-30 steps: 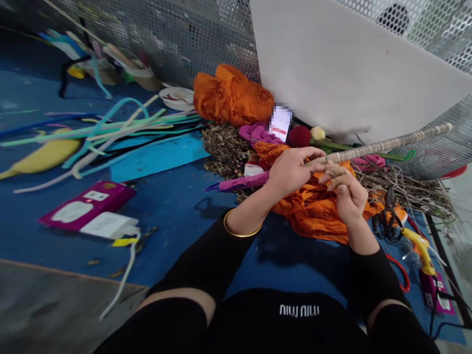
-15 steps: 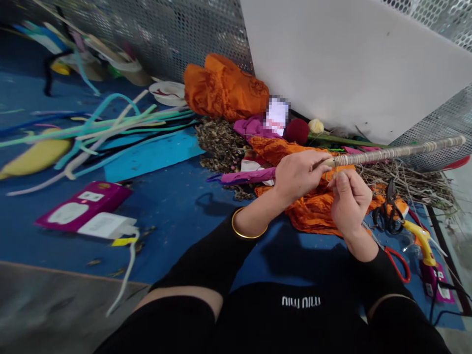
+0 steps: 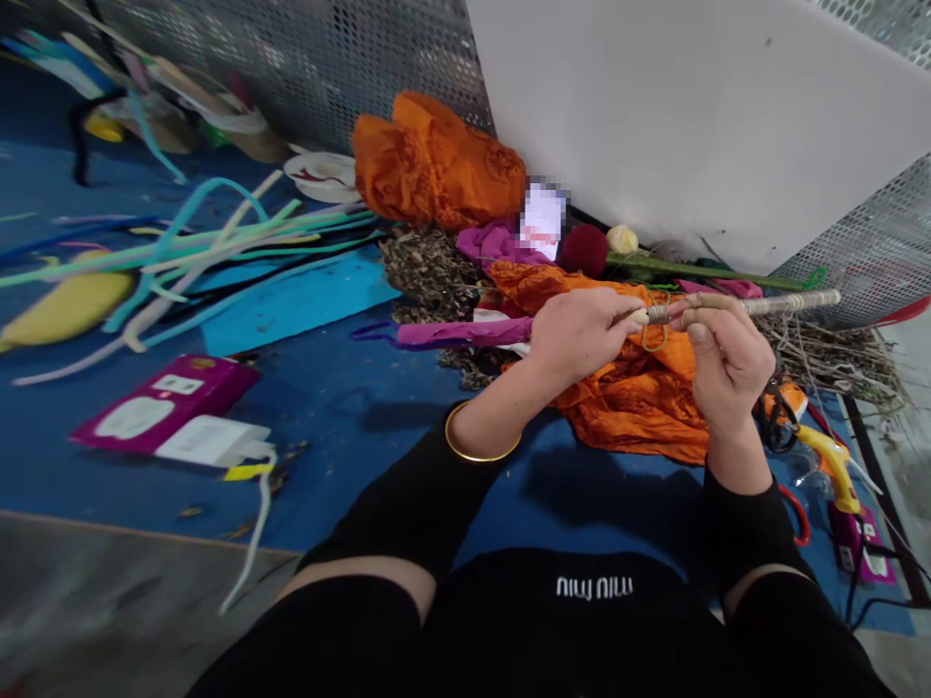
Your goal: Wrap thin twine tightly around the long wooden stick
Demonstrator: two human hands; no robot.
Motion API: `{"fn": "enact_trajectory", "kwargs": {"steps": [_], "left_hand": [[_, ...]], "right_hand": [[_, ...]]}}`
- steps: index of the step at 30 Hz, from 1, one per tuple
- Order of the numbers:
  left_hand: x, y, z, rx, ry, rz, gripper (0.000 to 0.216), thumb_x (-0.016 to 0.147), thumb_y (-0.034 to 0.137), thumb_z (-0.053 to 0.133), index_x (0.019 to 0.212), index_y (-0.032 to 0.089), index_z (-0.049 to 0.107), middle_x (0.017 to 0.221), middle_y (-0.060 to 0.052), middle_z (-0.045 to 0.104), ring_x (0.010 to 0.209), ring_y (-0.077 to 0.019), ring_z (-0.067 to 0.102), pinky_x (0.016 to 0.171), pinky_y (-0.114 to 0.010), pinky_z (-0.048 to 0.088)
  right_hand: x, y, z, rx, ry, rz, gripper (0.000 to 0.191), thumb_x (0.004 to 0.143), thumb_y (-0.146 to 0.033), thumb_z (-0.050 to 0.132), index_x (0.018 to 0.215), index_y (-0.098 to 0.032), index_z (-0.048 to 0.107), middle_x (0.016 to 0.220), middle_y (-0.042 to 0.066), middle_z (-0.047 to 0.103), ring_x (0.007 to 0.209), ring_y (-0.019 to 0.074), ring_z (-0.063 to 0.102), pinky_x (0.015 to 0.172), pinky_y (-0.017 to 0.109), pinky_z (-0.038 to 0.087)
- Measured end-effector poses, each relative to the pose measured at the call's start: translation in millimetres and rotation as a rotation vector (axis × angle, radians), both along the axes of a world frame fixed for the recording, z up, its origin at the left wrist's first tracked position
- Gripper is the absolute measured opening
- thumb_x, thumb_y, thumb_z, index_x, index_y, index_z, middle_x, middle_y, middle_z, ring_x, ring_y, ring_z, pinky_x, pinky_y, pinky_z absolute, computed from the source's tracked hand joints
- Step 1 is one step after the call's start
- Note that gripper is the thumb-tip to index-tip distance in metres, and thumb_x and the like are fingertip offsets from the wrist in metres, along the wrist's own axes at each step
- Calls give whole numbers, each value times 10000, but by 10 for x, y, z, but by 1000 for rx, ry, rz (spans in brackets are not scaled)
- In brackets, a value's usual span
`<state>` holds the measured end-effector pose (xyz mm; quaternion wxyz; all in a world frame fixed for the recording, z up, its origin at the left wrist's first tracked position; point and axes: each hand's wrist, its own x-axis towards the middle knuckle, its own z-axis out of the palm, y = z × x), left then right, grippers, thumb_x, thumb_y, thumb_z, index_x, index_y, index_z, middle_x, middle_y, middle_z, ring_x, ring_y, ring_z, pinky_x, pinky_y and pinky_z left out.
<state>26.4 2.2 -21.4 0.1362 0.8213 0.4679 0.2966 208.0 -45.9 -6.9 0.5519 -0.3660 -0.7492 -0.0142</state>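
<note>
Strips in several colours lie far left of the grip; a purple box lies nearer the wearer. A pink-purple roll extends leftward from behind the left hand, roughly in line with the stick. The left thumb and fingers pinch the stick near a pale section, and a phone stands beyond that hand. Between the hands, dark coils ring the stick and a yellowish loop hangs below it. The long axis runs nearly level from left to right, the banded free end pointing right and rising slightly. The right hand is closed over the stick, its fingers hiding part of the shaft. Orange cloth lies beneath the grip; farther right are a glue gun and dry stalks.
</note>
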Motion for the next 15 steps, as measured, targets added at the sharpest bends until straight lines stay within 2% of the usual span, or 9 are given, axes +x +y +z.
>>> {"fn": "enact_trajectory", "kwargs": {"steps": [6, 13, 15], "left_hand": [[10, -42, 20, 27, 116, -16, 245, 976, 354, 602, 1071, 268, 812, 1006, -30, 816, 926, -237, 735, 665, -304, 412], [-4, -86, 27, 129, 155, -39, 241, 954, 290, 573, 984, 228, 805, 999, -49, 816, 884, -247, 749, 618, -325, 397], [-6, -88, 24, 168, 161, -55, 259, 950, 265, 553, 1009, 225, 802, 1006, -51, 818, 870, -244, 750, 610, -325, 404]], "right_hand": [[37, 106, -54, -43, 26, 109, 211, 1036, -266, 564, 930, -259, 746, 953, 27, 779, 944, 188, 749, 876, 368, 618], [63, 210, -110, -124, -47, 56, 241, 1057, -297, 516, 951, -251, 728, 1036, 49, 791, 1003, 190, 751, 927, 382, 612], [72, 231, -126, -169, -79, 35, 261, 1068, -310, 484, 972, -254, 720, 1072, 53, 791, 1037, 190, 744, 963, 385, 598]]}}
